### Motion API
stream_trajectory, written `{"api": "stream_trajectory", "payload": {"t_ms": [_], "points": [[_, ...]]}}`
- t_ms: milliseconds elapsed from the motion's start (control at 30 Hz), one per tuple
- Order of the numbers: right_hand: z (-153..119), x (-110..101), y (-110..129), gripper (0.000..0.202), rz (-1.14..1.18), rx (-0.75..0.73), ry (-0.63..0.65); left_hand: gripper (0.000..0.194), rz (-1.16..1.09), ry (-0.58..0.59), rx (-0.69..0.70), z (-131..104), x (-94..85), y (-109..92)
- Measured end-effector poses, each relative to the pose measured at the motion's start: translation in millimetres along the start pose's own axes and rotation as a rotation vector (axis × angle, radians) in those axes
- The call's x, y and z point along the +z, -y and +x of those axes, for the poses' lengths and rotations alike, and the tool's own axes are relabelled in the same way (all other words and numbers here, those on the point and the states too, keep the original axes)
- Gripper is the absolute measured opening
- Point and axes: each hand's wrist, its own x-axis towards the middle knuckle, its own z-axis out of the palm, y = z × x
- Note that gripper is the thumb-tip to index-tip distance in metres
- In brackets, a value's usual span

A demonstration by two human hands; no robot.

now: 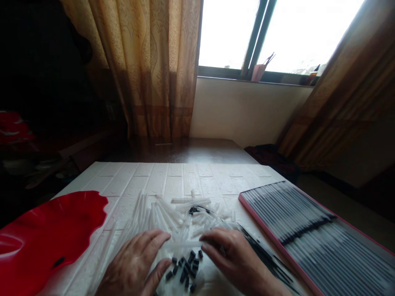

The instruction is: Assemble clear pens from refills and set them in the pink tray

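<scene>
A translucent plastic tube [182, 245] lies crosswise between my hands. My right hand [233, 255] pinches its right end between thumb and fingertips. By its left end is my left hand [135, 263], thumb and fingers apart; whether a fingertip touches the tube I cannot tell. Just below the tube sits a small heap of short black caps [187, 267]. Many more translucent tubes [160, 213] are spread in a loose pile beyond my hands, with a few black pieces [194, 210] on top.
Thin black rods [268, 259] lie beside my right forearm. A pink-edged box [259, 220] holds rows of clear and black sticks at the right. A red wavy-rimmed dish [77, 218] with one dark piece stands at the left. The white brick-patterned table [175, 176] ends before a window.
</scene>
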Motion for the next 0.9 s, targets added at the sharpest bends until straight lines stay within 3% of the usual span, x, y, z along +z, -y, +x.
{"api": "stream_trajectory", "payload": {"t_ms": [133,367,500,667,700,800,900], "points": [[3,-3,-20,0.027,-0.193,0.103,-0.200,0.037,0.134,-0.116,0.003,8,-5.6,3],[1,2,-22,0.029,-0.341,0.021,-0.288,0.028,0.070,-0.056,-0.007,2,2.1,16],[-1,3,0,0.025,-0.310,-0.030,-0.141,0.033,0.007,0.042,-0.064,-5,10.4,18],[2,13,29,0.009,-0.420,-0.153,0.137,0.038,0.102,0.093,0.081,-6,14.5,13],[3,19,32,0.004,-0.485,-0.194,0.186,0.039,0.133,0.085,0.103,-6,15.2,13],[-2,38,30,0.019,-0.630,-0.373,0.307,0.040,0.176,0.072,0.125,-7,17.5,14],[-15,57,22,0.019,-0.618,-0.450,0.281,0.039,0.132,0.114,0.116,-10,19.6,17]]}}
